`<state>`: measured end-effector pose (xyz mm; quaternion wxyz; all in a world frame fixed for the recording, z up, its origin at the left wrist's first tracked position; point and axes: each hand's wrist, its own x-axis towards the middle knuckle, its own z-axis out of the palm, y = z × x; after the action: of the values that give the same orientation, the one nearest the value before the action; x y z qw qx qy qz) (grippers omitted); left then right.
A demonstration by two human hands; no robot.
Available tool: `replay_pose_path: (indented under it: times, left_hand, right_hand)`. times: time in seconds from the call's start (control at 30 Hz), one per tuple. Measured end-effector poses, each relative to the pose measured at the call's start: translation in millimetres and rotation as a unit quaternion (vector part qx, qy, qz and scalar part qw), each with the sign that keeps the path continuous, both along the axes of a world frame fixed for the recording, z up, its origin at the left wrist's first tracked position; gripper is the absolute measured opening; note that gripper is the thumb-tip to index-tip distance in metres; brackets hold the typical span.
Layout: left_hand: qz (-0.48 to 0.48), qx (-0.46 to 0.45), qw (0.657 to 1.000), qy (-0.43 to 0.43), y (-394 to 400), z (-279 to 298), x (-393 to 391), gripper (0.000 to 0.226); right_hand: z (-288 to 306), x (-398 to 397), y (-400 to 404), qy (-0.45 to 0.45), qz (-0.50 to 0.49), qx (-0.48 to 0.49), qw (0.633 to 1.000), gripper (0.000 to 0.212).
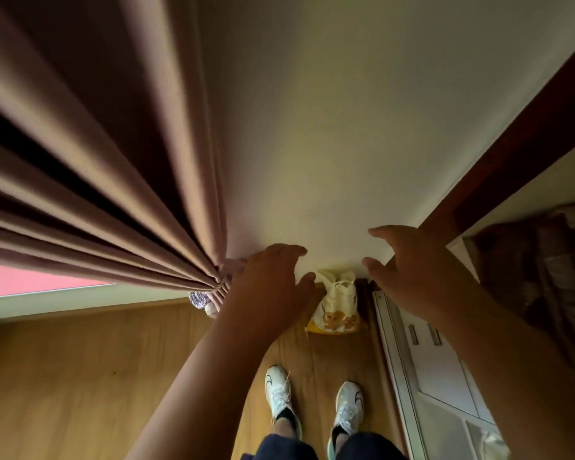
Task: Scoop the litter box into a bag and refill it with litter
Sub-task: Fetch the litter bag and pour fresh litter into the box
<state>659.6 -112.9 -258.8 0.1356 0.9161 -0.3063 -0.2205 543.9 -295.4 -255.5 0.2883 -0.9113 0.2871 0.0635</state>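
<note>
Both forearms fill the near foreground, reaching down and forward. Left to right: curtain (90, 180) hangs in folds at left, gathered low near the wall; a small striped item (198, 298) sits at its foot, not identifiable. Left hand (269, 280) is held with fingers spread and loosely bent, nothing gripped, thumb close to the bag top but contact cannot be confirmed. Bag (337, 308), pale with yellow base and printed animal figures, stands on the floor (80, 376) against the wall (329, 127), top knotted or bunched; judged to be the litter bag, though no label is readable. Right hand (419, 270) is likewise spread, empty, above and right of the bag. White cabinet (422, 353) is seen at right, dark fabric (541, 260) beyond it.

Risks: if the bag is lifted by the loose top alone, it could tear or tip and litter be spilled; the curtain could be snagged by the left arm.

Litter box and scoop are not in view. Bag contents are hidden. Both shoes (279, 396) are seen below; right edge is blurred.
</note>
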Motion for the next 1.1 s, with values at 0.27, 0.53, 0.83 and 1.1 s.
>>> replay_pose_path:
  times: [0.27,0.53,0.83,1.1]
  left_hand:
    - [-0.020,0.032,0.994,0.101,-37.4,-108.4,37.3,0.049]
    - [-0.022,0.066,0.983,0.168,-64.8,-253.4,49.0,0.047]
    - [-0.006,0.074,0.975,0.210,-84.5,-408.7,29.7,0.042]
    - [-0.039,0.111,0.968,0.223,-94.6,-480.1,31.3,0.058]
  right_hand:
    - [-124.7,38.5,-23.4,0.069,0.010,0.041,0.997,0.055]
    - [-281.9,58.7,-35.5,0.140,0.036,0.064,0.987,0.070]
    - [-446.6,67.7,-42.4,0.208,0.071,0.094,0.971,0.074]
    - [-531.3,89.0,-57.7,0.240,0.112,0.070,0.962,0.084]
